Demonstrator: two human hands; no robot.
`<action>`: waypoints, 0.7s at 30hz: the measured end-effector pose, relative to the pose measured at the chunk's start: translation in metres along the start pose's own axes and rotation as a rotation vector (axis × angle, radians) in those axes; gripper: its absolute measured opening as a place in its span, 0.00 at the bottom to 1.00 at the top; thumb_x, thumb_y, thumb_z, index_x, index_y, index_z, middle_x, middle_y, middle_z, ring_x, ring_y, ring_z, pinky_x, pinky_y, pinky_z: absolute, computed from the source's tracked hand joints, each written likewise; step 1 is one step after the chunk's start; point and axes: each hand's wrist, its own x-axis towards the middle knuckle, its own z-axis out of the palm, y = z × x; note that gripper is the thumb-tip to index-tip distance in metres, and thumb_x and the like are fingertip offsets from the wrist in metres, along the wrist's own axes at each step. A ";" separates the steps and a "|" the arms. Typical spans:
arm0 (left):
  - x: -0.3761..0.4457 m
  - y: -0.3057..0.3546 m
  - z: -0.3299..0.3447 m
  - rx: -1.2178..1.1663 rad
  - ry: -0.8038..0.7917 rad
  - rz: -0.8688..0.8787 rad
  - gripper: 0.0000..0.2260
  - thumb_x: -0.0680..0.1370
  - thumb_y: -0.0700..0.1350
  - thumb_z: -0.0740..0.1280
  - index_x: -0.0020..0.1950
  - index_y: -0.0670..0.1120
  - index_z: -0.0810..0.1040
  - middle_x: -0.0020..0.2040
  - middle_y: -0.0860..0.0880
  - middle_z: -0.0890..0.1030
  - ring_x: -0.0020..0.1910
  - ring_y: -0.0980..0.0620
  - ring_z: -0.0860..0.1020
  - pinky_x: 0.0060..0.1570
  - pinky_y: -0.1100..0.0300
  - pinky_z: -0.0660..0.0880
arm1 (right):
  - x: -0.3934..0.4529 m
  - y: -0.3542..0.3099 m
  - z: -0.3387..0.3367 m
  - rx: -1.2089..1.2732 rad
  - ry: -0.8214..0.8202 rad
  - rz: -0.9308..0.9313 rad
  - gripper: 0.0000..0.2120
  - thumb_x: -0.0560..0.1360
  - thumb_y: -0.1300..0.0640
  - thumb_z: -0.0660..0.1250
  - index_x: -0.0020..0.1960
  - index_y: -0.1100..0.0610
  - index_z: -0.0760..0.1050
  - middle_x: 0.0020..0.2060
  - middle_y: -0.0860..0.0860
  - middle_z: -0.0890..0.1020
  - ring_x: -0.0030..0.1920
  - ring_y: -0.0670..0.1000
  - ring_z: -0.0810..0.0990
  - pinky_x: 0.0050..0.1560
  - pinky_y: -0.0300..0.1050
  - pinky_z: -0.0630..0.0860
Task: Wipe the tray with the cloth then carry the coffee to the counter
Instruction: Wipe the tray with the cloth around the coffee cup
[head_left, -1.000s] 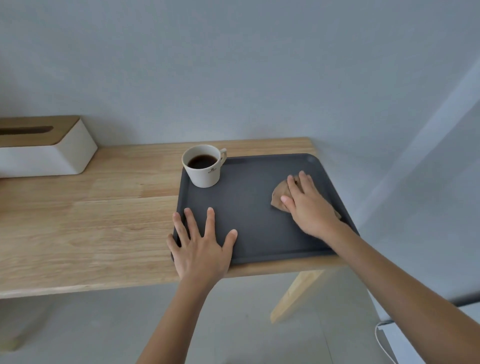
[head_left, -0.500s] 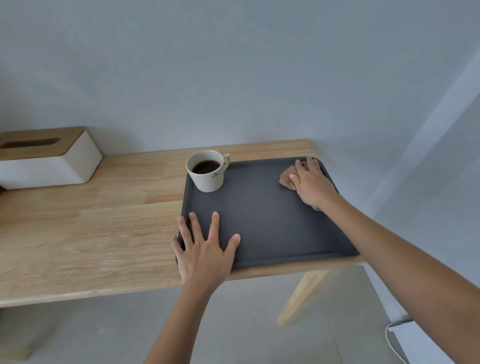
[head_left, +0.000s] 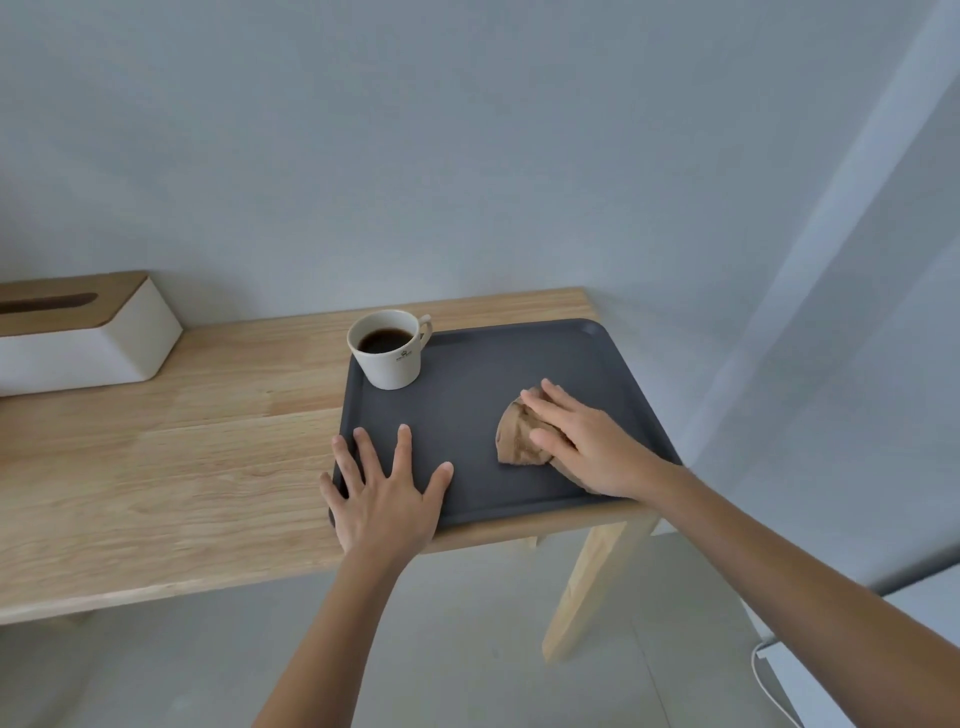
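Wooden table (head_left: 156, 467) against grey wall; my left hand (head_left: 382, 499) fingers spread flat on tray (head_left: 467, 415) corner, right hand (head_left: 587, 447) flat pressing cloth (head_left: 517, 439) mid-tray; coffee (head_left: 389, 348) at far-left corner.

Right hand (head_left: 592, 447) flat on cloth (head_left: 517, 439)

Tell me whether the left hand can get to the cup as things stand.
Probably yes: the left hand lies flat on the tray's near-left corner, and only bare tray separates it from the cup.

Tray (head_left: 467, 499) on table's (head_left: 156, 467) right end, cup (head_left: 389, 353) in tray's far-left corner, cloth (head_left: 517, 436) right of centre, tissue box (head_left: 78, 338) far left
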 end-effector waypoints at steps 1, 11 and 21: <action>0.000 0.000 -0.001 -0.006 -0.007 0.000 0.34 0.74 0.70 0.42 0.77 0.58 0.44 0.79 0.41 0.43 0.77 0.39 0.36 0.72 0.36 0.41 | -0.007 0.001 -0.009 0.038 0.056 0.018 0.24 0.81 0.47 0.55 0.76 0.49 0.58 0.78 0.51 0.56 0.78 0.51 0.53 0.75 0.50 0.57; 0.003 0.058 -0.009 -0.282 0.036 0.529 0.23 0.73 0.59 0.68 0.68 0.61 0.71 0.72 0.58 0.70 0.71 0.55 0.66 0.72 0.41 0.36 | -0.067 0.020 -0.017 -0.088 0.208 0.133 0.19 0.70 0.43 0.72 0.56 0.52 0.80 0.51 0.45 0.78 0.54 0.47 0.73 0.55 0.40 0.71; 0.027 0.082 -0.057 -0.345 0.266 0.771 0.05 0.79 0.46 0.61 0.50 0.50 0.76 0.61 0.55 0.78 0.65 0.53 0.71 0.73 0.43 0.51 | -0.057 0.006 -0.016 -0.107 0.319 0.005 0.24 0.73 0.37 0.63 0.61 0.51 0.76 0.57 0.46 0.77 0.58 0.49 0.73 0.55 0.40 0.73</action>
